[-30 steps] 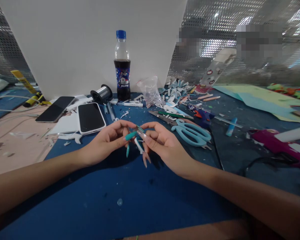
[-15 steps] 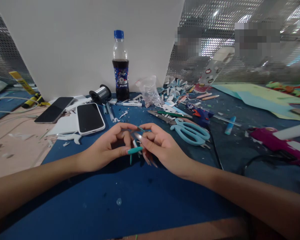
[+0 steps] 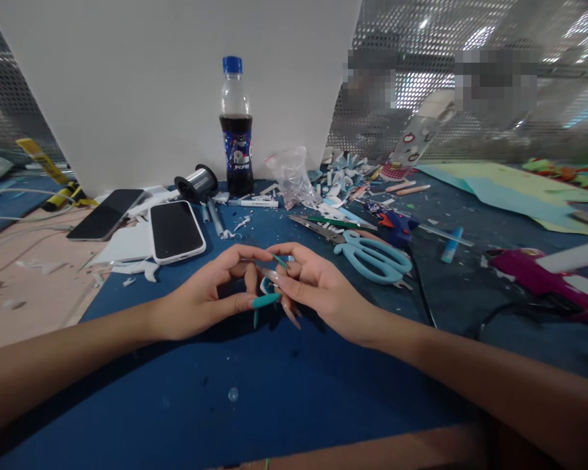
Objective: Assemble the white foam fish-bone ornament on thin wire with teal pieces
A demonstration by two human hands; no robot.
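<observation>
My left hand (image 3: 210,294), with long teal nails, and my right hand (image 3: 326,290), with long pale nails, meet over the blue mat (image 3: 191,398). Between their fingertips is a small white and teal piece (image 3: 266,285), mostly covered by fingers, so its kind does not show. Both hands are closed around it, thumbs toward me and fingers curled behind. Just right of my right hand lie scissors with light blue handles (image 3: 375,258). A white-edged phone (image 3: 176,230) lies beyond my left hand.
A Pepsi bottle (image 3: 237,150) stands behind the hands, beside a wire spool (image 3: 196,183) and a clear plastic bag (image 3: 293,176). Scraps (image 3: 345,176) are heaped at the back. On the right are a blue glue gun (image 3: 396,227), a magenta glue gun (image 3: 534,277) and cables.
Both hands stay together and have shifted very slightly downward. The fingertips have moved a little around the small piece, whose curved white and teal edge now shows more clearly.
</observation>
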